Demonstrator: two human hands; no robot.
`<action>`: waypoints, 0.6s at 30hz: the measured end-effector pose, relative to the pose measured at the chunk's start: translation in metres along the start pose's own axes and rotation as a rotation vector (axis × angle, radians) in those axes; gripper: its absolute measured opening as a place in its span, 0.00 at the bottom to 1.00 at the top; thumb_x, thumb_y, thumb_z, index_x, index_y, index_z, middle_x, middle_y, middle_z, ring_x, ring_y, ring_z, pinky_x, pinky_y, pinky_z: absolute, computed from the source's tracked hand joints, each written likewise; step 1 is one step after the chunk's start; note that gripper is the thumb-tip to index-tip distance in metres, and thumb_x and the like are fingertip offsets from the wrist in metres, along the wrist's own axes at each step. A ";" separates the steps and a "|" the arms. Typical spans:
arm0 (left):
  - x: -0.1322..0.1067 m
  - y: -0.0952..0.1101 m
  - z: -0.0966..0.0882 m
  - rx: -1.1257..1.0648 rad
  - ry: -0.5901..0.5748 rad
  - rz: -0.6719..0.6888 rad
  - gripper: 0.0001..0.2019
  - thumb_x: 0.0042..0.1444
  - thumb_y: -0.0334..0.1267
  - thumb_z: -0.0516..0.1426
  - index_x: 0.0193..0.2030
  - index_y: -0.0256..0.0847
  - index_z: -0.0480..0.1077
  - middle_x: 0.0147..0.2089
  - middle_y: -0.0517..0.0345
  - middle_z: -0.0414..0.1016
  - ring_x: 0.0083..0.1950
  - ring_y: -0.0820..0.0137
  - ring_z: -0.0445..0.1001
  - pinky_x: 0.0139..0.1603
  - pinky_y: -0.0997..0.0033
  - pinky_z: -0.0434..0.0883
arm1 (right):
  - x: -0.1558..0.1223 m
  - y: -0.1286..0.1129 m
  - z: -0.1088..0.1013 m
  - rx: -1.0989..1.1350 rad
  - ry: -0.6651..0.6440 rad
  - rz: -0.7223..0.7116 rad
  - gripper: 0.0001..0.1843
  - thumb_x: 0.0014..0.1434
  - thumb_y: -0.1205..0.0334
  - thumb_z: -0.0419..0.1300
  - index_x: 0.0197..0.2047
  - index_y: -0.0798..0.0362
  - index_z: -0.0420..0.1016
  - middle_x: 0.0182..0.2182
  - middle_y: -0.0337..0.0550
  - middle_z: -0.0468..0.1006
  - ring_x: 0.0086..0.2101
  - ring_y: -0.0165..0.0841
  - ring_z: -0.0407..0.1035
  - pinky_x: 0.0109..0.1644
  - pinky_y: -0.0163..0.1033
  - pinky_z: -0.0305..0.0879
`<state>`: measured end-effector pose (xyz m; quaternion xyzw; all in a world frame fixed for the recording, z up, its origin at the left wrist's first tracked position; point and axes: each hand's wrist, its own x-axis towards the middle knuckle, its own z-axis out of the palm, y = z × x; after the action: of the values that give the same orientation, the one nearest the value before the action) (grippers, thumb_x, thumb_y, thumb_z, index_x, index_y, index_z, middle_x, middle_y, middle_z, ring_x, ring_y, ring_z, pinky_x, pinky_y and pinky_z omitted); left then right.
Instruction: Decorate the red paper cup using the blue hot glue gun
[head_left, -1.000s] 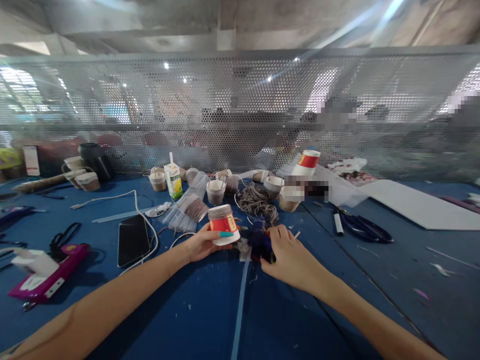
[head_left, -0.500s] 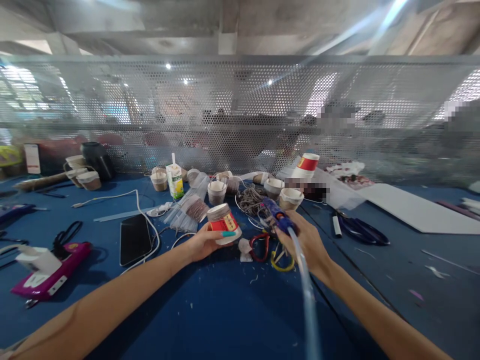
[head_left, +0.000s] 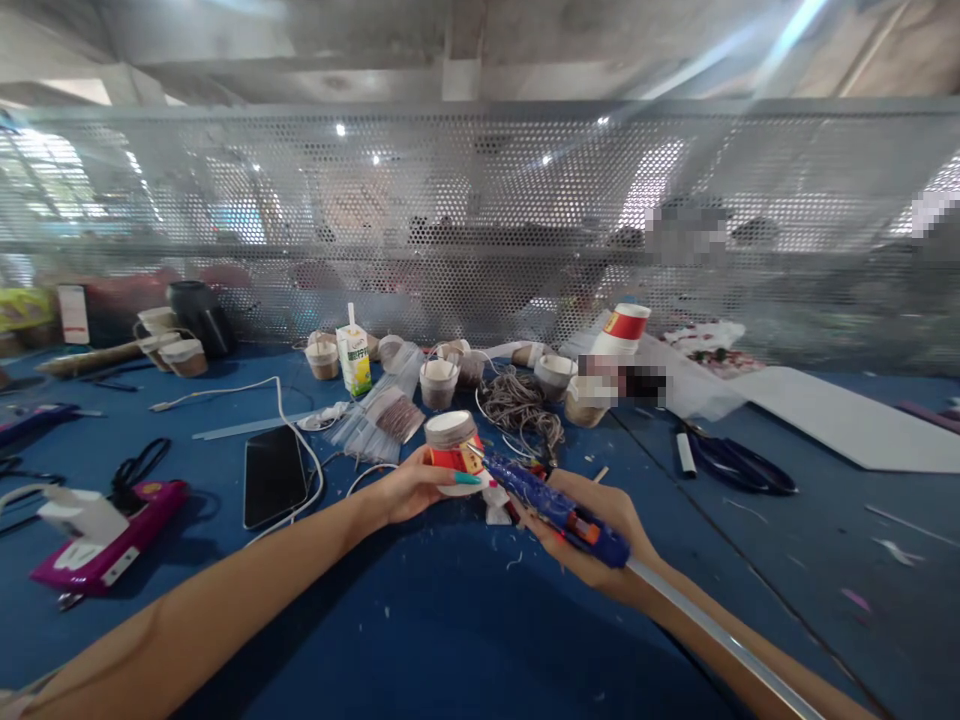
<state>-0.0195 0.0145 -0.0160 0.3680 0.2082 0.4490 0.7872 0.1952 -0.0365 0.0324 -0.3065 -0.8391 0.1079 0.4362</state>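
Observation:
My left hand [head_left: 409,488] is wrapped round a red and white paper cup [head_left: 452,452] turned upside down, its upper part wound with brown twine. My right hand [head_left: 600,525] grips a blue hot glue gun [head_left: 551,505] with an orange trigger. The gun's nozzle points left and touches the cup's side. A clear glue stick [head_left: 712,635] sticks out of the gun's back toward the lower right. Both hands hover just above the blue table [head_left: 420,640].
A tangle of brown twine [head_left: 517,405], several twine-wrapped cups [head_left: 439,382], a drink carton [head_left: 354,360] and a stack of red cups [head_left: 622,330] stand behind. A black phone [head_left: 271,488] with white cable lies left, black scissors [head_left: 739,470] right. A mesh screen [head_left: 480,220] closes the back.
My right hand picked the glue gun up from the table, swung it round and brought its nozzle against the cup. The left hand kept hold of the cup.

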 end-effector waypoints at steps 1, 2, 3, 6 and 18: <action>0.000 0.000 -0.001 0.006 -0.001 0.000 0.26 0.30 0.27 0.67 0.42 0.36 0.72 0.36 0.54 0.79 0.38 0.67 0.76 0.50 0.63 0.67 | 0.000 0.000 0.000 -0.005 -0.014 0.013 0.06 0.55 0.60 0.57 0.30 0.52 0.71 0.22 0.39 0.72 0.22 0.28 0.66 0.25 0.33 0.62; 0.000 -0.001 -0.001 0.013 -0.003 -0.002 0.25 0.30 0.27 0.67 0.41 0.36 0.72 0.36 0.54 0.79 0.38 0.67 0.76 0.49 0.63 0.67 | 0.001 0.000 0.000 -0.008 -0.028 0.026 0.06 0.55 0.59 0.57 0.29 0.52 0.70 0.22 0.39 0.72 0.22 0.28 0.65 0.25 0.33 0.62; 0.000 -0.001 -0.002 0.022 -0.006 -0.006 0.25 0.31 0.27 0.67 0.41 0.35 0.72 0.36 0.54 0.79 0.38 0.67 0.76 0.49 0.64 0.67 | 0.001 -0.001 0.001 -0.007 -0.041 0.038 0.07 0.55 0.59 0.57 0.29 0.52 0.70 0.22 0.39 0.72 0.22 0.28 0.65 0.25 0.33 0.62; 0.000 -0.001 -0.002 0.044 -0.020 -0.016 0.23 0.33 0.27 0.66 0.41 0.34 0.72 0.36 0.53 0.79 0.39 0.67 0.76 0.49 0.65 0.67 | 0.003 -0.004 0.000 0.009 -0.074 0.067 0.08 0.55 0.58 0.56 0.29 0.53 0.70 0.21 0.39 0.71 0.22 0.28 0.65 0.24 0.33 0.61; 0.000 0.000 0.001 0.048 -0.020 -0.019 0.22 0.32 0.26 0.66 0.39 0.34 0.73 0.36 0.52 0.79 0.37 0.68 0.76 0.46 0.67 0.68 | 0.005 -0.009 -0.001 0.020 -0.151 0.152 0.08 0.56 0.59 0.55 0.28 0.53 0.68 0.22 0.39 0.71 0.22 0.29 0.65 0.23 0.33 0.61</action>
<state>-0.0189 0.0139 -0.0155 0.3895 0.2144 0.4327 0.7843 0.1903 -0.0406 0.0401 -0.3560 -0.8428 0.1720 0.3653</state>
